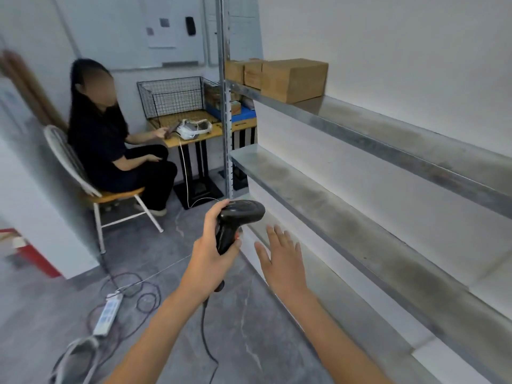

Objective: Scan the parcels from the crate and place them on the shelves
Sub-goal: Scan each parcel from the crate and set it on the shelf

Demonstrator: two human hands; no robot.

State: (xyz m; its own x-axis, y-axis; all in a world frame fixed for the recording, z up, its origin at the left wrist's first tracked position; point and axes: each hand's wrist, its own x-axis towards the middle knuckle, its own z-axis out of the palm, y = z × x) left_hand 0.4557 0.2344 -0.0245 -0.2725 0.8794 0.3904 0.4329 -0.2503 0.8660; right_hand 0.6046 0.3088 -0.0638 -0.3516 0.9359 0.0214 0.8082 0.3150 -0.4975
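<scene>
Beside the grey metal shelving unit (360, 173) that runs along the white wall, the left hand (212, 253) is wrapped round the handle of a black pistol-shaped barcode scanner (238, 220), fingers curled tight about the grip and the thumb up near its head. The scanner's head points toward the far end of the shelving, and its dark cable (206, 336) trails down to the floor; it looks carried ready for the next scan, not aimed at anything yet.

Next to it, just off the front edge of the shelving's low tiers, the right hand (279, 259) is spread flat with straight fingers, holding nothing and touching nothing, probably freed to pick up a parcel.

On the top tier at the shelving's far end stand three brown cardboard parcels (293, 79), side by side against the wall, seemingly already shelved. Beyond that end, a black wire crate (171, 97) sits on a small wooden table (194, 139); whether parcels are left in it I cannot tell. Well away from the shelving, a seated person in dark clothes (110, 139) rests a hand on that table.
</scene>
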